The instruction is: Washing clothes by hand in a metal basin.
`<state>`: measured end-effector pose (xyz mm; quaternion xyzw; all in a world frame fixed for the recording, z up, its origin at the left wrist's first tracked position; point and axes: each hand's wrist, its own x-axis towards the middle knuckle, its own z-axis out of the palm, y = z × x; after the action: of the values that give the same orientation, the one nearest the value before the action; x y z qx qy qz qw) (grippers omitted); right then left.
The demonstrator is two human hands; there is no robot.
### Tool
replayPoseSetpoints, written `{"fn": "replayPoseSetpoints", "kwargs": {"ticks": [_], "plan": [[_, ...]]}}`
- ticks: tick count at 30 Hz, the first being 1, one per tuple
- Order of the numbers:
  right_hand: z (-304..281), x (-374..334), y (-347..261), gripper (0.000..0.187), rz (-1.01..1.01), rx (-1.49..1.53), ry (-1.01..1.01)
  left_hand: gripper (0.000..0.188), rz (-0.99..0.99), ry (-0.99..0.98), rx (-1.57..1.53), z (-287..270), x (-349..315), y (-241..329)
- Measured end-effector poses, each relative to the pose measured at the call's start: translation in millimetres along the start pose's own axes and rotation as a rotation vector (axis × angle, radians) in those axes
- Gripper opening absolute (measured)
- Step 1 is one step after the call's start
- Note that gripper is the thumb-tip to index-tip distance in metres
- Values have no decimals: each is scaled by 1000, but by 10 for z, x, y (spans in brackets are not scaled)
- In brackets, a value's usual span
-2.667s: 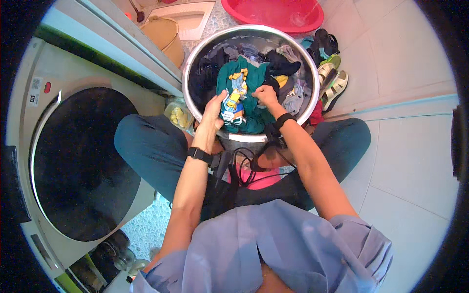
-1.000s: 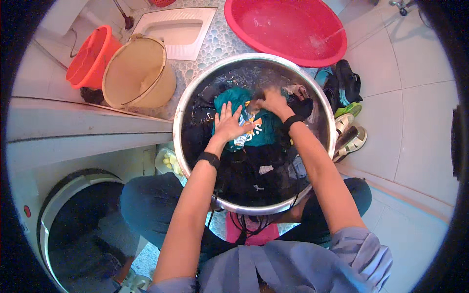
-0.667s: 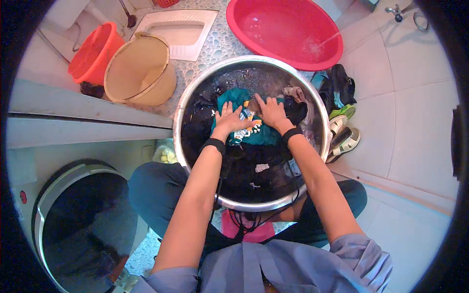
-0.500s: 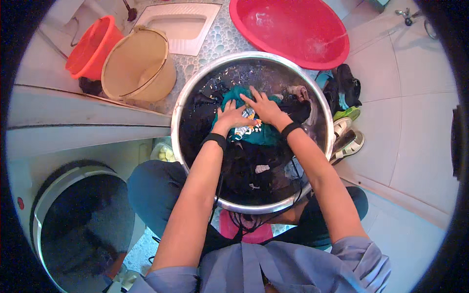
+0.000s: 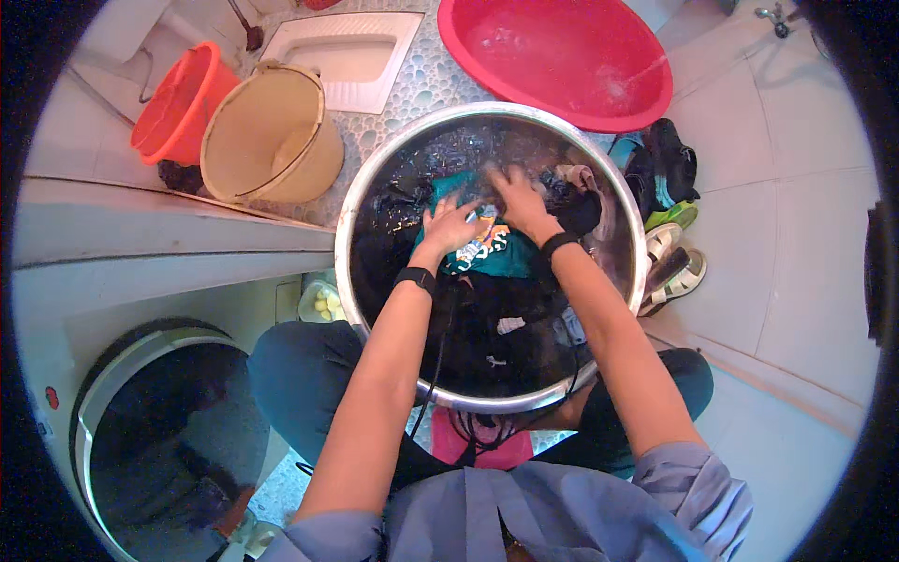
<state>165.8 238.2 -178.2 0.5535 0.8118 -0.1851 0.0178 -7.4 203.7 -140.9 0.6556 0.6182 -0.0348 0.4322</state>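
The person's left hand (image 5: 451,225) lies spread on a green garment (image 5: 510,264) with a colourful print, in a round metal basin (image 5: 496,405). The right hand (image 5: 523,204), its fingers blurred and apart, is at the garment's upper right side. Dark wet clothes (image 5: 468,342) surround it. Beyond the basin sits a red tub (image 5: 552,56); a beige bucket (image 5: 257,131) stands beside an orange bucket (image 5: 173,108) at upper left. Pale sandals (image 5: 689,273) lie just right of the basin.

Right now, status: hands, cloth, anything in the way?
Left hand spread on green cloth. Right hand open at its edge, contact unclear. Cloth in metal tub; dark clothes around.
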Motion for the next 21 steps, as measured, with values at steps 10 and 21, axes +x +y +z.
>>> {"fn": "replayPoseSetpoints", "kwargs": {"ticks": [10, 21], "plan": [[-552, -514, 260, 51, 440, 255, -125, 27, 234, 551, -553, 79, -865, 329], [-832, -1695, -424, 10, 246, 1698, 257, 47, -30, 102, -1344, 548, -2349, 411]]}}
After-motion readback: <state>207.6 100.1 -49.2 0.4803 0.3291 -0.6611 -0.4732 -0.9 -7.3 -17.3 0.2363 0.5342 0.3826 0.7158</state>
